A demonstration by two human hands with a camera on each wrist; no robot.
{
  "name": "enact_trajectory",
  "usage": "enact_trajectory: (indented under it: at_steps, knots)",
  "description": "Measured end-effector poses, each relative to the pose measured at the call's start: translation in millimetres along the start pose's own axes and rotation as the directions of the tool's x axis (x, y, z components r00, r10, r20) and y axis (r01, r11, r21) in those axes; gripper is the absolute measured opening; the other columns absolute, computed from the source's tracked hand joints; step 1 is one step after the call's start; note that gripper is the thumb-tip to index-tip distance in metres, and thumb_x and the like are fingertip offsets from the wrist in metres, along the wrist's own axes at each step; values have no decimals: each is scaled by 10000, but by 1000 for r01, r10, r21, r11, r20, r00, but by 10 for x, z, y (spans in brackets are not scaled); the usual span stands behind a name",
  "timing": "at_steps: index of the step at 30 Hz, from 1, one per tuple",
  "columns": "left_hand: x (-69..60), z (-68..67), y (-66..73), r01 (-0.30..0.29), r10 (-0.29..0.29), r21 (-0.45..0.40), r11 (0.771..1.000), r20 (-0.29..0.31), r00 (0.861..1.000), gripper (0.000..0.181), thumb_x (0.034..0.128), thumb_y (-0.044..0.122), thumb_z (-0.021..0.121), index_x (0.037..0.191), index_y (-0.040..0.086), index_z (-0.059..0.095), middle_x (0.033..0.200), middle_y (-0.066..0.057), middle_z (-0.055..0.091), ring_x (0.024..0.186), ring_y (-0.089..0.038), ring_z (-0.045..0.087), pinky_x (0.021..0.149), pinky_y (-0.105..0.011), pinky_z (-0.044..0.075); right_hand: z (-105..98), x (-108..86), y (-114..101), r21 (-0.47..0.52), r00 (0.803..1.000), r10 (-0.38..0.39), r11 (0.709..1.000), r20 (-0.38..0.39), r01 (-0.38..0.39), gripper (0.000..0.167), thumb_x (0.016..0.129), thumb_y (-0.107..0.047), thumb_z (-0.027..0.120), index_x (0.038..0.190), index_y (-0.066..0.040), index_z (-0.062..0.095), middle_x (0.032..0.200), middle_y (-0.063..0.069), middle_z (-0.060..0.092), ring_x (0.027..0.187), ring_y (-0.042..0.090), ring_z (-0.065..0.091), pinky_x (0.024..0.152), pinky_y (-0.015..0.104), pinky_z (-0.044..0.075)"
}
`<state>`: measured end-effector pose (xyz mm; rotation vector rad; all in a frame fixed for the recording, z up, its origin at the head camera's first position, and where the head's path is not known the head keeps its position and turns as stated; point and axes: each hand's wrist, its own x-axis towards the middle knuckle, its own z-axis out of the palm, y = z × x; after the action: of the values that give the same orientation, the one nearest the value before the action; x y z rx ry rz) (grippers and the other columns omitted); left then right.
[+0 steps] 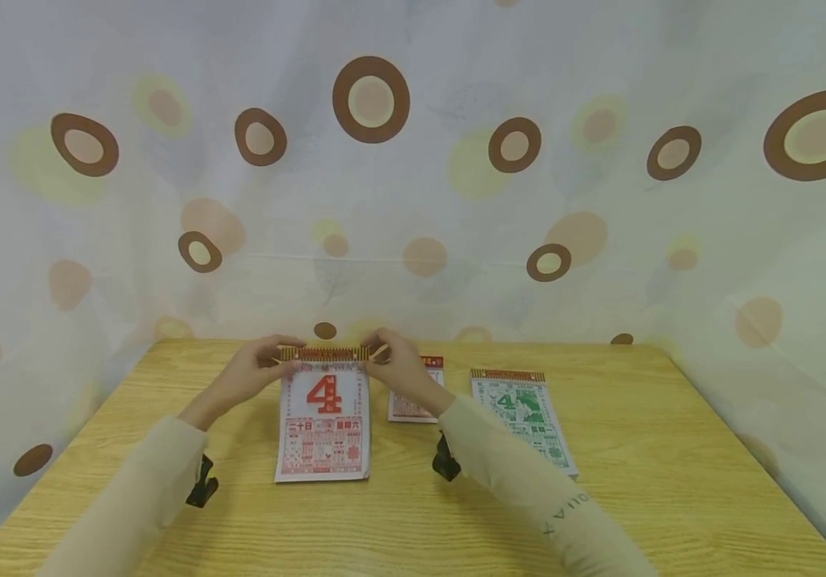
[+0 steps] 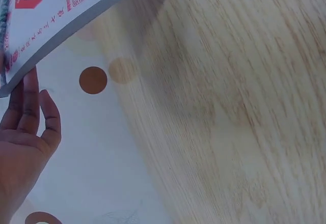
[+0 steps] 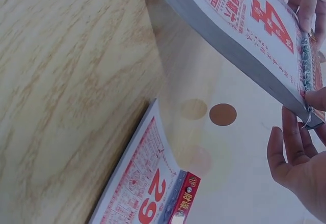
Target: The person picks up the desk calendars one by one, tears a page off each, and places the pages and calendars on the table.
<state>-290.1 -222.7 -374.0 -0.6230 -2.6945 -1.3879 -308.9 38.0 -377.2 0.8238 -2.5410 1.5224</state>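
Nearest are the two pale sleeves: the left sleeve [image 1: 131, 489] lies behind the left hand, and the right sleeve [image 1: 528, 481], which has some dark letters on it, lies behind the right hand. A small black piece [image 1: 202, 482] shows at the left cuff, and another black object [image 1: 445, 461] at the right cuff.

A little farther, between the two hands, is a thick paper calendar [image 1: 323, 433]. Its front page has a big red number 4, with smaller red print below. Its top end is raised above the table [image 1: 658, 449]; whether its bottom edge touches the wood, I cannot tell.

The left hand [image 1: 254, 369] grips the left top corner of this calendar, and the right hand [image 1: 401, 369] pinches the right top corner, with the thumb on the front and fingers at the back. Between them runs the patterned red and gold strip of the top edge.

To the right of the right hand, a calendar with green print [image 1: 528, 409] lies on the table, partly covered by the right sleeve. A smaller calendar [image 1: 408, 413] lies just beside the right hand, partly hidden by it; the right wrist view shows its red number 29.

Farthest, beyond both hands, hangs a white cloth [image 1: 413, 192] with brown rings and pale spots.
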Motion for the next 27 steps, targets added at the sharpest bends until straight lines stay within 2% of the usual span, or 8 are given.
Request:
enact_trajectory:
  at_steps: [4, 11, 18, 22, 27]
  knots:
    - [-4, -27, 44, 0, 0, -28, 1000, 2, 1000, 378, 876, 246, 614, 1229, 128, 549, 998, -136, 659, 835, -150, 616, 759, -251, 501, -35, -13, -47, -22, 999, -33, 999, -20, 32, 250, 825, -69, 646, 1066, -86, 582, 997, 80, 577, 843, 189, 602, 707, 224, 529]
    - [5, -74, 150, -27, 27, -54, 998, -13, 1000, 367, 863, 246, 632, 1204, 127, 570, 976, -107, 647, 802, -118, 610, 711, -258, 519, -121, -25, -118, -46, 991, -122, 992, -50, 120, 250, 821, -47, 636, 1064, -74, 584, 957, 89, 572, 830, 199, 615, 714, 233, 538]
    - [23, -97, 264, -36, 36, -120, 992, 2, 999, 366, 861, 257, 631, 1205, 149, 566, 1129, -108, 611, 895, -174, 644, 769, -266, 530, -223, -30, -198, -55, 979, -189, 981, -80, 185, 257, 806, -19, 650, 1054, -45, 585, 946, 116, 581, 834, 222, 616, 744, 283, 543]
    - [46, -92, 313, -50, 50, -133, 990, 3, 999, 373, 865, 265, 625, 1214, 152, 559, 1197, -113, 566, 943, -214, 642, 775, -286, 540, -277, -25, -216, -56, 973, -214, 976, -88, 210, 270, 801, -6, 652, 1060, -20, 578, 949, 127, 582, 821, 221, 619, 744, 244, 541]
    - [78, -67, 384, -60, 62, -176, 983, 4, 998, 377, 862, 245, 628, 1216, 142, 555, 1202, -136, 570, 937, -201, 649, 754, -305, 554, -354, -28, -213, -69, 967, -233, 972, -100, 227, 279, 806, -14, 651, 1073, -25, 572, 965, 117, 585, 818, 209, 625, 744, 236, 542]
